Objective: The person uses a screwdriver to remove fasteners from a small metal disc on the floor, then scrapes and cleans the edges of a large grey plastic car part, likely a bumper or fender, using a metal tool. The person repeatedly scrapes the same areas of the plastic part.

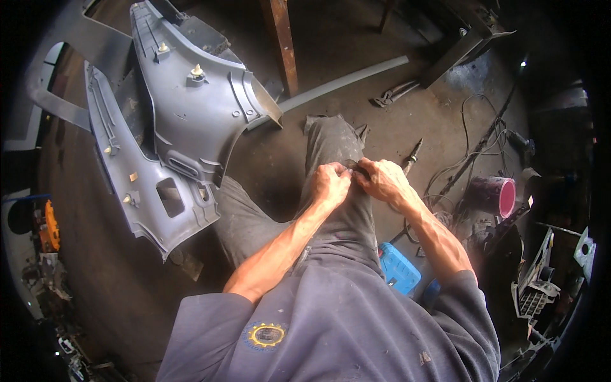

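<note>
Left hand (pixel 330 181) and right hand (pixel 380 179) meeting over the knee, both pinching closed on a small dark object (pixel 355 167), mostly hiding between fingers, kind unclear, grey moulded plastic car panel (pixel 184 121) lying nearby, its far edge cut off.

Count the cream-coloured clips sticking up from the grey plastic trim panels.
2 stand out clearly: one clip near the top of the upper grey panel, another clip just below and right of it. Smaller pale tabs lower down may be more; too small to tell.

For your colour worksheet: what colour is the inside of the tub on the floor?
Pink, on the tub; head view.
</note>
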Tool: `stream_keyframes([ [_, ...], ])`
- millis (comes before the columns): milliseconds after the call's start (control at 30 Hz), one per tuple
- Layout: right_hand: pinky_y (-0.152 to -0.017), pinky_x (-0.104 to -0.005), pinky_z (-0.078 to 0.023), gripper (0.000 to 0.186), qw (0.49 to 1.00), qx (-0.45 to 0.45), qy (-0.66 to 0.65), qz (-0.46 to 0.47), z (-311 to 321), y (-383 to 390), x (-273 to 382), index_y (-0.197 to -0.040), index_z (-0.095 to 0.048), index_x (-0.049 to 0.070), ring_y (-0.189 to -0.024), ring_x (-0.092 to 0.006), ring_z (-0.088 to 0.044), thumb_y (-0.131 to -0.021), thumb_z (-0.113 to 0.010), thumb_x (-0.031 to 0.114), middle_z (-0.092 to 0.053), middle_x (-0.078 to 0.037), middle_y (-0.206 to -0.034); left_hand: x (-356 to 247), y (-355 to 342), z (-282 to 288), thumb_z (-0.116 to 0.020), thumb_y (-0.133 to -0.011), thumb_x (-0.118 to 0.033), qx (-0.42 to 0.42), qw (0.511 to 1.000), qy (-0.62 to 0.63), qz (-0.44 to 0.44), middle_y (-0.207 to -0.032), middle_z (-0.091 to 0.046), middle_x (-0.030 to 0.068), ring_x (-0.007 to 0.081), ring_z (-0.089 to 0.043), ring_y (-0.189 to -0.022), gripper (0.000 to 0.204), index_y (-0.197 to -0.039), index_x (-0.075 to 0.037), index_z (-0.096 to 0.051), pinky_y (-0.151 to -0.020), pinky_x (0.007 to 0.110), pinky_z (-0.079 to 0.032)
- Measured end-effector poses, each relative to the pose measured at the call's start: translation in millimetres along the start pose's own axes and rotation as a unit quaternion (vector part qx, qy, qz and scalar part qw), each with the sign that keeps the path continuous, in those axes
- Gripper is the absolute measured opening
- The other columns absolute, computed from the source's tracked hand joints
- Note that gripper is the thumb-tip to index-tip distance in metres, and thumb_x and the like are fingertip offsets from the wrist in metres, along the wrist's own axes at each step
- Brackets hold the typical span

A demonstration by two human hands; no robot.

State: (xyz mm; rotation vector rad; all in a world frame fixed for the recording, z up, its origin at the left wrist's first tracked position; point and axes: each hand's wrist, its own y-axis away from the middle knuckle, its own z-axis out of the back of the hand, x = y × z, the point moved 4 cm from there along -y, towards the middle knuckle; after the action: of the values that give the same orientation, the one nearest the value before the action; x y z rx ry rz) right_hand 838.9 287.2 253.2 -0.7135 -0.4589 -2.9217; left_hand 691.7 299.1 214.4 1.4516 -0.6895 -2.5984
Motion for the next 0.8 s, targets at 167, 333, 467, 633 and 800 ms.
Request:
stream_keyframes([
  [167, -0.067, -0.0482, -0.051, 0.029, 0.999, 0.027, 0.014, 0.02, 0.4, -0.7, 0.1, -0.09, -0.065, 0.004, -0.071, -0.0406, -0.065, -0.085, -0.061, 0.032, -0.065, -0.021, -0.072, 10.6, -5.9, -4.8, -0.069, -0.081, -0.023, 0.002, 0.999, 0.036, -0.023, -0.075, -0.07, 0.0168, 0.0238, -0.067, -0.068, 0.025, -0.087, 0.0, -0.071, -0.065, 0.036, -0.051],
  [333, -0.071, -0.0485, -0.051, 0.029, 0.999, -0.001, -0.05, -0.009, -1.1, -1.8, -13.4, -0.093, -0.065, 0.005, -0.078, -0.0411, -0.065, -0.087, -0.058, 0.032, -0.066, -0.022, -0.078, 9.0, -4.8, -5.0, -0.068, -0.084, -0.02, 0.058, 0.993, 0.103, -0.005, -0.073, -0.069, 0.0115, 0.0147, -0.063, -0.058, 0.024, -0.094, 0.002, -0.071, -0.057, 0.03, -0.049],
  [467, -0.075, -0.0447, -0.051, 0.032, 0.993, 0.04, -0.041, -0.104, -2.8, -5.7, -21.2, -0.104, -0.065, 0.004, -0.086, -0.0402, -0.065, -0.09, -0.057, 0.032, -0.067, -0.023, -0.088, 14.4, -4.6, -4.5, -0.066, -0.086, -0.018, 0.095, 0.985, 0.144, -0.013, -0.075, -0.069, 0.0098, 0.0115, -0.06, -0.055, 0.027, -0.101, 0.004, -0.069, -0.055, 0.028, -0.048],
  [633, -0.075, -0.0447, -0.051, 0.031, 0.985, -0.051, -0.11, -0.122, 11.7, 2.5, -21.3, -0.104, -0.066, 0.005, -0.085, -0.0393, -0.066, -0.09, -0.058, 0.032, -0.068, -0.022, -0.088, 19.4, -7.2, -4.6, -0.066, -0.086, -0.02, 0.052, 0.993, 0.105, -0.032, -0.074, -0.069, 0.0098, 0.0121, -0.06, -0.054, 0.028, -0.101, 0.004, -0.069, -0.055, 0.029, -0.049],
  [800, -0.071, -0.0442, -0.052, 0.03, 0.999, -0.023, -0.011, -0.037, 7.4, -9.6, -13.3, -0.1, -0.067, 0.007, -0.078, -0.0376, -0.067, -0.088, -0.062, 0.033, -0.068, -0.021, -0.082, 15.4, -5.8, -4.8, -0.066, -0.085, -0.023, 0.06, 0.995, 0.072, -0.037, -0.072, -0.069, 0.0104, 0.0144, -0.061, -0.055, 0.03, -0.099, 0.003, -0.069, -0.056, 0.031, -0.049],
])
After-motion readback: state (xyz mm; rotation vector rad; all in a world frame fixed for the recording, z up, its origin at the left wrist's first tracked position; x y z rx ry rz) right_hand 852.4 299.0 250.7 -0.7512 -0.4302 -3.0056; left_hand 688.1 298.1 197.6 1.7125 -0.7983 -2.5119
